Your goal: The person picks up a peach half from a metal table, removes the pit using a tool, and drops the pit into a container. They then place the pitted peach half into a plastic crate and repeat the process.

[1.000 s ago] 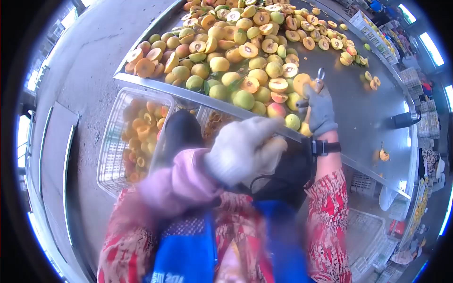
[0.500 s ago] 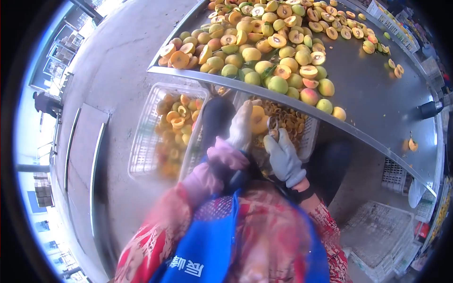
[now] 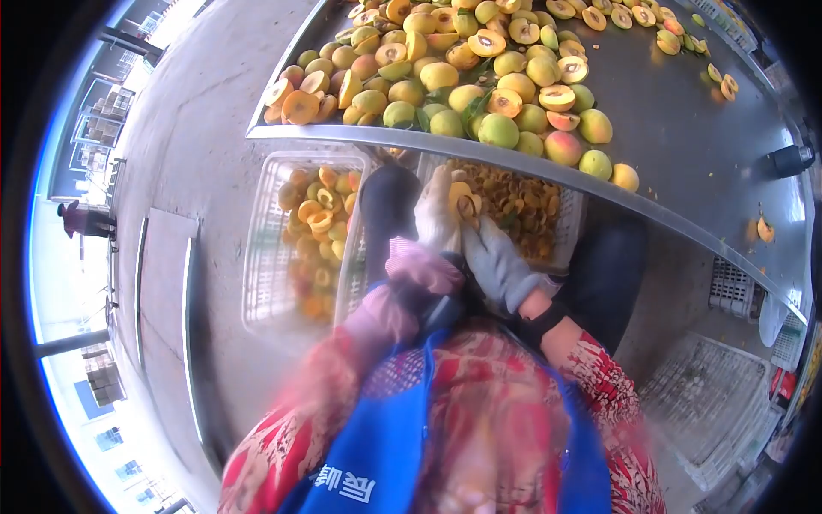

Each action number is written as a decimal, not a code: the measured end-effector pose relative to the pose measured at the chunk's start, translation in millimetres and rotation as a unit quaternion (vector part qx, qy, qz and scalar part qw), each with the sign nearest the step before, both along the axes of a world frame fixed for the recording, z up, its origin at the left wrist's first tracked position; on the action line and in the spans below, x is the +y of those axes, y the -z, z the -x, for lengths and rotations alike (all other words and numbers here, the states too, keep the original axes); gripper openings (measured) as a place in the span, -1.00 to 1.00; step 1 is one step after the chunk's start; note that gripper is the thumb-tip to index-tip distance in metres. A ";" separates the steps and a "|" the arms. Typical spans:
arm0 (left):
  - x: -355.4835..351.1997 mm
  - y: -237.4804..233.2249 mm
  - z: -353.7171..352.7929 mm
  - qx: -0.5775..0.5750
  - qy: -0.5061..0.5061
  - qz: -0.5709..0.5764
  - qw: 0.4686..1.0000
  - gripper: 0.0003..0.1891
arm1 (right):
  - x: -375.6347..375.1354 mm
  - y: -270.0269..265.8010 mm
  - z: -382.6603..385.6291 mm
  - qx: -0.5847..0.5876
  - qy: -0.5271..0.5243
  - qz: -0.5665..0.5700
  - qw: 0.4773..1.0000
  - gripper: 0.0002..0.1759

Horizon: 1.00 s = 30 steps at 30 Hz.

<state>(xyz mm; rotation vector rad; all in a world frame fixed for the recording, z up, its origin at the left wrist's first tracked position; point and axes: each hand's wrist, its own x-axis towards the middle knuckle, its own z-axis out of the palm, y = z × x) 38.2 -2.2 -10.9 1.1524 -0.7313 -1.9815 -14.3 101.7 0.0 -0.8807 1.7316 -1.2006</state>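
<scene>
A grey concrete floor (image 3: 218, 98), with a few darker marks, runs down the left side and on beneath the worktop (image 3: 685, 116). The worktop is grey sheet metal with a raised rim, and pale glare shows along its right end. On the left, a flat grey panel (image 3: 167, 283) lies at floor level, a bright metal strip (image 3: 189, 343) along one edge. Strong white light floods the far left, where dark posts (image 3: 73, 343), stacked boxes (image 3: 104, 375) and small bluish windows (image 3: 109, 439) show. A pale plastic crate (image 3: 706, 398) sits at near right.
</scene>
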 end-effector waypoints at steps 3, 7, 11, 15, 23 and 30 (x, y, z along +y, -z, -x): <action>-5.8 15.1 5.6 0.002 -0.056 -0.015 0.998 -0.58 | -8.1 0.9 4.9 0.036 -0.031 -0.011 0.999 -0.66; -5.1 4.4 -1.0 -0.008 -0.014 -0.026 1.000 -0.59 | -6.9 9.7 7.5 -0.011 -0.011 -0.037 0.999 -0.49; -12.8 -5.2 0.1 -0.013 0.070 -0.097 0.993 -0.60 | 1.2 13.2 9.7 -0.010 -0.031 0.037 0.999 -0.46; -4.5 8.6 7.3 -0.031 0.022 0.018 0.999 -0.63 | -0.4 7.4 17.5 -0.002 -0.116 -0.039 0.992 -0.60; -5.0 1.8 -3.1 -0.037 0.076 -0.004 0.996 -0.67 | 4.4 -35.8 23.7 -0.215 -0.072 -0.175 0.958 -0.52; 5.0 -3.3 -0.8 -0.113 0.085 0.090 0.986 -0.69 | 10.9 -10.7 28.0 -0.401 -0.066 -0.180 0.896 -0.60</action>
